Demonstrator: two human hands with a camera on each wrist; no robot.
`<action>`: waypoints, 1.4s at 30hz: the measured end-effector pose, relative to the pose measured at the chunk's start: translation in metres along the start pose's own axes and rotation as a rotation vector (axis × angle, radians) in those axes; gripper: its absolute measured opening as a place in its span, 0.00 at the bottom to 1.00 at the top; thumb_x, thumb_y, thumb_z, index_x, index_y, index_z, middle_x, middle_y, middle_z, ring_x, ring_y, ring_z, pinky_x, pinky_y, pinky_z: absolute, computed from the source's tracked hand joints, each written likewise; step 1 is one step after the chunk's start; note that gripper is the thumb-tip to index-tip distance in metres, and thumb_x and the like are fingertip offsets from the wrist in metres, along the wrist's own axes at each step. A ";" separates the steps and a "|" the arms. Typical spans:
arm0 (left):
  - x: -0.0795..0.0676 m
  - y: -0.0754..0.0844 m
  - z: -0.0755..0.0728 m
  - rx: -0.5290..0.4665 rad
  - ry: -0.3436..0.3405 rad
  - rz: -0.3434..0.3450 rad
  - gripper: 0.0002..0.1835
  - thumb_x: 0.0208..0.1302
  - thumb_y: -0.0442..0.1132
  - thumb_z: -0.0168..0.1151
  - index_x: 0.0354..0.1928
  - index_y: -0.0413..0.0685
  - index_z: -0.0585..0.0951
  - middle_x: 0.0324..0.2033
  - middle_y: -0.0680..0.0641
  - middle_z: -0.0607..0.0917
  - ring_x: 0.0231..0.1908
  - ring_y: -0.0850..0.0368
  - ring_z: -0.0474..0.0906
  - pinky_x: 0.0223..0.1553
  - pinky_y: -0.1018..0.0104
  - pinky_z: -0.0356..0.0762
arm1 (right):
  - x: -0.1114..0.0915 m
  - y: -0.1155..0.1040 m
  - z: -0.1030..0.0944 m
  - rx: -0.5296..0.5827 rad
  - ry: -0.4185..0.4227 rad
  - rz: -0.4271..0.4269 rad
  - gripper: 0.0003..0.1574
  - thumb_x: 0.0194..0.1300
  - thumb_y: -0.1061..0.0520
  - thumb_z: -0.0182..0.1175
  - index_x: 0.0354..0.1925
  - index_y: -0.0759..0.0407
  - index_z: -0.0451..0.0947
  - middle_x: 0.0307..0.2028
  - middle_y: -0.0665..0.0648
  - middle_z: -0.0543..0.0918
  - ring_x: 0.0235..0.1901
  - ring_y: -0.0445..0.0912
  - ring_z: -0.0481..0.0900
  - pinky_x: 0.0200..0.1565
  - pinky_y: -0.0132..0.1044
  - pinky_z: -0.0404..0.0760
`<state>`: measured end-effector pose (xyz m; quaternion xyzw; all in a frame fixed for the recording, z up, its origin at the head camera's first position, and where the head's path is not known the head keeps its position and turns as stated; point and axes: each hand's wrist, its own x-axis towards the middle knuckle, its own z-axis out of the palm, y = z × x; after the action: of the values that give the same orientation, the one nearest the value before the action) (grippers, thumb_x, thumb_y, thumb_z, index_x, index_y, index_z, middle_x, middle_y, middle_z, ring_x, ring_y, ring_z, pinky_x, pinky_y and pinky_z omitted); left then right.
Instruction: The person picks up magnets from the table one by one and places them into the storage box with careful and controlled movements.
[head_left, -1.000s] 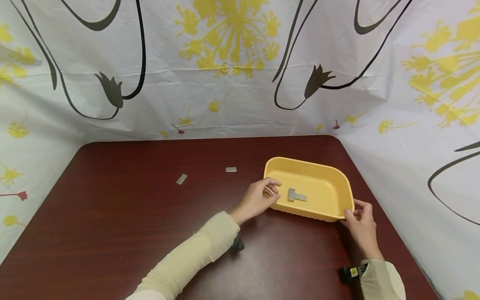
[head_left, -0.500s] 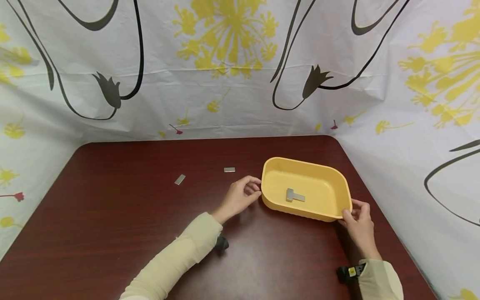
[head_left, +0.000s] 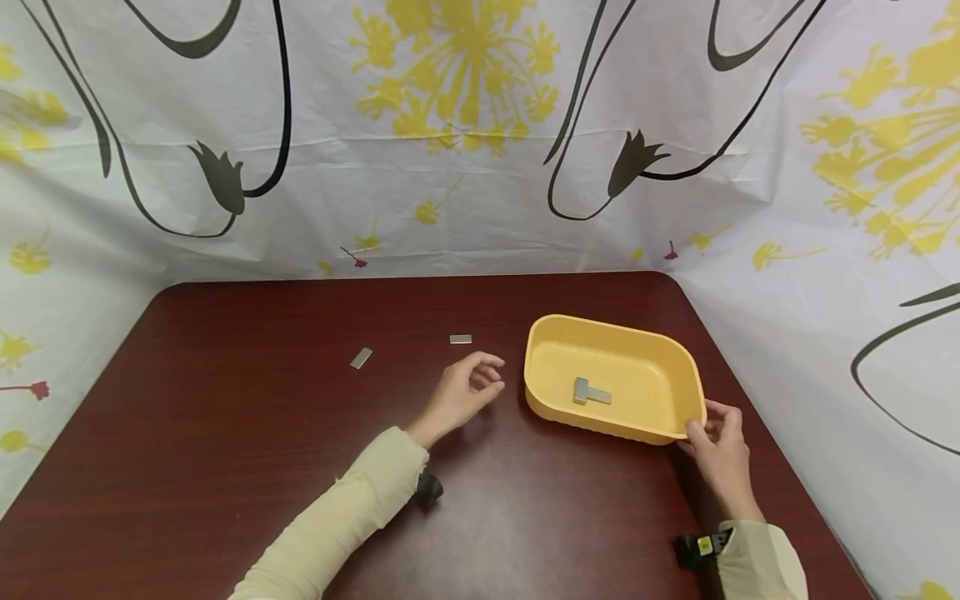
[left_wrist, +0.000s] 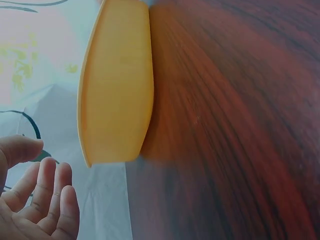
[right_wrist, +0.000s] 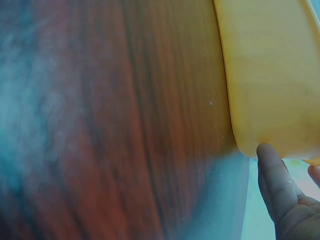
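Observation:
A yellow plastic bin [head_left: 652, 377] stands at the right of the dark red table. Two small grey metal blocks [head_left: 582, 390] lie together on its floor, forming a T shape. My right hand [head_left: 722, 450] grips the bin's near right corner, thumb at the rim; in the right wrist view a finger [right_wrist: 275, 175] touches the bin's outer wall. My left hand [head_left: 459, 396] hovers left of the bin, fingers loosely bent and holding nothing. In the left wrist view its fingers [left_wrist: 45, 185] are apart from the bin [left_wrist: 117, 85].
Two flat grey metal pieces lie on the table [head_left: 225, 417]: one piece [head_left: 461, 339] just beyond my left hand, another piece [head_left: 362, 358] farther left. A patterned white cloth [head_left: 480, 208] hangs behind the table and along its sides.
My left hand has moved left from over the bin's left rim, out onto the table side. The right hand keeps its hold on the bin, which has stayed put.

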<state>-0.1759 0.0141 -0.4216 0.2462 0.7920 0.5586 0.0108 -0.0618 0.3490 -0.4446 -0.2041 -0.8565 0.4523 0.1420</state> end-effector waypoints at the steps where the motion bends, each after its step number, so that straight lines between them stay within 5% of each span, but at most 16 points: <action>1: 0.000 -0.001 -0.001 0.000 0.004 -0.001 0.13 0.51 0.30 0.61 0.41 0.43 0.77 0.28 0.49 0.80 0.29 0.58 0.77 0.31 0.68 0.75 | 0.000 0.000 0.000 -0.001 -0.001 -0.001 0.27 0.61 0.58 0.43 0.58 0.64 0.53 0.37 0.63 0.70 0.26 0.31 0.74 0.29 0.27 0.77; 19: -0.004 -0.027 -0.040 0.056 0.141 -0.061 0.13 0.52 0.31 0.62 0.42 0.42 0.77 0.29 0.47 0.81 0.30 0.53 0.78 0.36 0.57 0.75 | 0.001 -0.001 0.000 -0.004 0.005 0.000 0.27 0.61 0.59 0.43 0.58 0.64 0.53 0.37 0.63 0.70 0.25 0.31 0.74 0.29 0.27 0.77; 42: -0.021 -0.050 -0.086 0.167 0.181 -0.157 0.17 0.54 0.33 0.60 0.46 0.37 0.75 0.33 0.42 0.80 0.33 0.48 0.77 0.39 0.53 0.72 | 0.000 -0.001 0.001 -0.010 0.021 0.011 0.27 0.61 0.59 0.43 0.58 0.63 0.53 0.37 0.63 0.70 0.25 0.31 0.74 0.28 0.26 0.77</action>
<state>-0.2017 -0.0829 -0.4393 0.1324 0.8503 0.5079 -0.0376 -0.0628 0.3479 -0.4447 -0.2142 -0.8561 0.4466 0.1477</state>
